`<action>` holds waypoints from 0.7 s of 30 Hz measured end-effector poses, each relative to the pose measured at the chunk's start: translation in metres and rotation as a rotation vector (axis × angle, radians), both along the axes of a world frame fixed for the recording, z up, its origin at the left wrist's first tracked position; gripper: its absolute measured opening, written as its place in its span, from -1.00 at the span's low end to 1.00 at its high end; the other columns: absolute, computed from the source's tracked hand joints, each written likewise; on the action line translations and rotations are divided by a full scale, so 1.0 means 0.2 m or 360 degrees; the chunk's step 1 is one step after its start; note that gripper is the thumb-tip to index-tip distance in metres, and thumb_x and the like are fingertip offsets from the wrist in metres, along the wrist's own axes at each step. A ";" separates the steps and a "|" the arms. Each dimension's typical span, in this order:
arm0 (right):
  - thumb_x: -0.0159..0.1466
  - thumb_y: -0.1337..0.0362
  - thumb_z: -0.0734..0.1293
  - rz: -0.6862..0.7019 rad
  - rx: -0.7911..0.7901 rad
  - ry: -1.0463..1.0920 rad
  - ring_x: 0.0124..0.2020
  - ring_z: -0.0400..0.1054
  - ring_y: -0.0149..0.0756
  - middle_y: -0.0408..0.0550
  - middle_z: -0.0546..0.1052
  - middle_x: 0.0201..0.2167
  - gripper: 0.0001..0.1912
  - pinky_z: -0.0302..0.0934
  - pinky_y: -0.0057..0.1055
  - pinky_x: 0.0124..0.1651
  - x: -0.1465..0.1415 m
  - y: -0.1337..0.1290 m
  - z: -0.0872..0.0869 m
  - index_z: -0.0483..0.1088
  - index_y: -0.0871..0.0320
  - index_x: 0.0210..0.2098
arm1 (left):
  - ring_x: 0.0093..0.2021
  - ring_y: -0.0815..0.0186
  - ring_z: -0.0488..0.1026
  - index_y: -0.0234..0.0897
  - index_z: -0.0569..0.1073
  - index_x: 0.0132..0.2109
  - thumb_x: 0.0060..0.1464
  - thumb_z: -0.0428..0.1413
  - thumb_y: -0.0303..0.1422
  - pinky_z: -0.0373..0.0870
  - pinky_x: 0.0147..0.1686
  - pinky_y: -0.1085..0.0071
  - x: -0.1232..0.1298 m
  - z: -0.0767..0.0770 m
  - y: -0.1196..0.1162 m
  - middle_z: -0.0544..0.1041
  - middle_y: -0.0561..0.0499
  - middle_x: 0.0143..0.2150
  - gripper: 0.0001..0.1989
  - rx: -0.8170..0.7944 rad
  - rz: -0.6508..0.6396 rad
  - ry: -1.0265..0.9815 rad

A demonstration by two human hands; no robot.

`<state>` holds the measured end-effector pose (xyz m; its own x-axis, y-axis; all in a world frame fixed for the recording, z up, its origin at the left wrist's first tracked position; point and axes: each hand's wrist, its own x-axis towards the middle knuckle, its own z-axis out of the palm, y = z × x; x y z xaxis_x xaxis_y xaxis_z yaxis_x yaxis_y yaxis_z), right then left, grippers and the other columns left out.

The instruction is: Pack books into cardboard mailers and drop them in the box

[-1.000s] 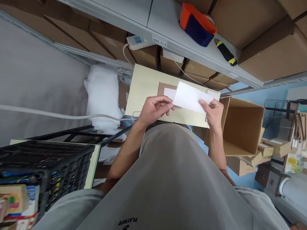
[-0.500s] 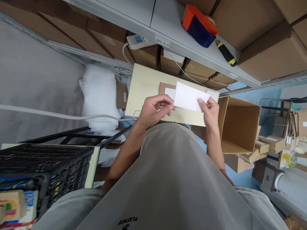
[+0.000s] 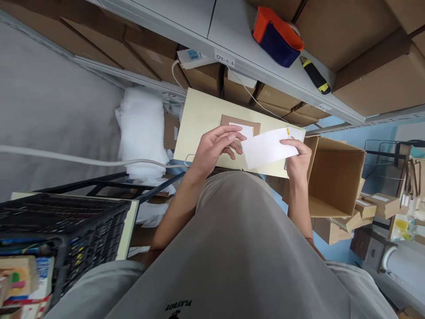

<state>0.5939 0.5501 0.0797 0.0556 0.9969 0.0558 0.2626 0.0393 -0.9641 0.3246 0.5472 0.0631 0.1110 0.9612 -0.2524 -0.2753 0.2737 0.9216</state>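
My right hand pinches the right end of a white paper sheet, which has a small yellow mark at its upper right corner. My left hand is at the sheet's left end, fingers apart, with nothing visibly held. Behind the hands, a flat brown cardboard piece with a white label lies on the pale yellow board. Another white paper lies at the board's right end, partly hidden by my right hand.
An orange and blue tape dispenser and a yellow-black cutter sit on the grey shelf above. An open cardboard box stands to the right. White wrap and a black crate are on the left.
The white sheet has tilted and dropped lower, exposing the label on the cardboard. My left hand has spread its fingers; my right hand has moved slightly right and down.
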 end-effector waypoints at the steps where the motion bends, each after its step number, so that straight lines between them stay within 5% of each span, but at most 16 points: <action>1: 0.38 -0.09 0.53 0.0062 0.0002 0.0004 0.04 0.69 -0.01 -0.13 0.78 -0.08 -0.74 0.62 0.03 0.14 0.02 0.00 0.02 0.74 -0.12 -0.10 | -0.34 0.26 0.69 -0.24 0.67 0.10 0.25 0.32 -0.02 0.58 -0.46 0.39 0.00 0.00 0.00 0.75 -0.15 -0.03 -0.56 -0.0044 -0.0026 -0.0032; 6: 0.28 -0.32 0.55 0.0367 -0.0062 0.0064 0.26 0.61 0.15 -0.03 0.74 0.16 -0.39 0.58 0.15 0.27 0.06 0.02 0.12 0.71 -0.10 0.14 | -0.30 0.16 0.72 -0.29 0.69 0.06 0.22 0.34 0.06 0.56 -0.51 0.40 0.01 0.01 0.00 0.72 -0.14 -0.20 -0.48 -0.0112 -0.0112 -0.0185; 13: 0.28 -0.16 0.63 -0.0032 -0.0192 -0.0036 -0.16 0.59 -0.09 -0.16 0.72 -0.20 -0.60 0.64 0.04 -0.07 0.04 0.04 0.14 0.74 -0.18 0.02 | -0.41 0.21 0.67 -0.24 0.62 -0.25 0.19 0.38 -0.11 0.49 -0.58 0.40 0.03 0.08 -0.03 0.74 -0.15 -0.23 -0.72 -0.0016 -0.0139 -0.0154; 21: 0.27 -0.11 0.66 0.0024 -0.0226 0.0074 -0.13 0.58 -0.10 -0.17 0.69 -0.20 -0.62 0.62 -0.01 -0.08 0.06 0.08 0.13 0.74 -0.18 0.02 | -0.43 0.28 0.65 -0.23 0.61 -0.32 0.10 0.37 -0.29 0.47 -0.60 0.45 0.06 0.12 -0.01 0.68 -0.06 -0.27 -0.86 0.0073 -0.0044 -0.0075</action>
